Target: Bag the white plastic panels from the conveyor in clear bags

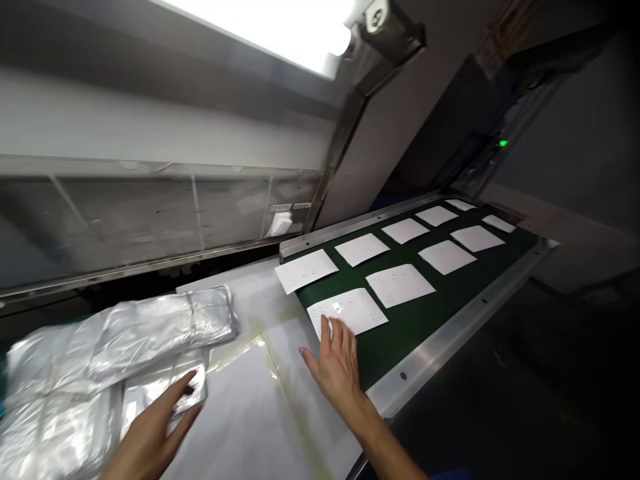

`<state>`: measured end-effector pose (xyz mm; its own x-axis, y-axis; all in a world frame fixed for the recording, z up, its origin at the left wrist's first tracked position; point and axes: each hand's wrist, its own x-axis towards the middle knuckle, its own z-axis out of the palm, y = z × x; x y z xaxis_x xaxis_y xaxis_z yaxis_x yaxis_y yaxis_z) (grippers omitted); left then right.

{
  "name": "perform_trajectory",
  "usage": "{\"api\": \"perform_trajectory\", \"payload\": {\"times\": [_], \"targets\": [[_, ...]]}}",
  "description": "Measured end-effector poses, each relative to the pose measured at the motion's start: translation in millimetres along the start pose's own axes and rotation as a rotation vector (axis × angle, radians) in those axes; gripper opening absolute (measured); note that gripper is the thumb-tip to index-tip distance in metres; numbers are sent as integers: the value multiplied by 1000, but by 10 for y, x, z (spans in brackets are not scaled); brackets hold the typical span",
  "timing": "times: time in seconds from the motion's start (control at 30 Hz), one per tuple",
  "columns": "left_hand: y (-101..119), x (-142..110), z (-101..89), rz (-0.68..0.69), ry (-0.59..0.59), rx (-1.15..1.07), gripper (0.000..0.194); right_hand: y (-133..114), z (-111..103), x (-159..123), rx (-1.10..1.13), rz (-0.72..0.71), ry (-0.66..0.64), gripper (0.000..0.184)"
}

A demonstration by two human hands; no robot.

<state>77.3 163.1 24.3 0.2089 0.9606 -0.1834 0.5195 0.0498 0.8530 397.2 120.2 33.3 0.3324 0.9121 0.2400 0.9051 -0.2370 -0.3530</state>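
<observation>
White paper sheets (400, 285) lie in two rows on my green conveyor belt (415, 327) | right hand (337, 367) open, fingertips on the nearest sheet (347, 312) | left hand (150, 440) at silvery plastic-wrapped bundles (165, 333), grip unclear to me

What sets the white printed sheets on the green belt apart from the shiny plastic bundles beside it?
The white printed sheets lie flat in spaced rows on the green belt, while the shiny plastic bundles sit heaped on the white surface left of it. The sheets look matt and thin; the bundles glossy, crinkled and bulky. Both are pale.
</observation>
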Motion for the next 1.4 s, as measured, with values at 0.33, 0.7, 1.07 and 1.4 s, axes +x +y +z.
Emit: {"api": "perform_trajectory", "payload": {"times": [0.33,0.7,1.07,1.4], "targets": [[1750,2172,1877,835,-184,612,72,706,-375,87,-322,104,21,55],[1305,514,725,130,-251,-443,49,198,-821,-525,400,-408,393,58],[439,-1366,238,-430,70,-1339,56,-1033,195,-1672,548,-771,42,53],[31,-1655,285,-359,351,-1056,73,-1191,118,-1615,997,298,-459,49]]}}
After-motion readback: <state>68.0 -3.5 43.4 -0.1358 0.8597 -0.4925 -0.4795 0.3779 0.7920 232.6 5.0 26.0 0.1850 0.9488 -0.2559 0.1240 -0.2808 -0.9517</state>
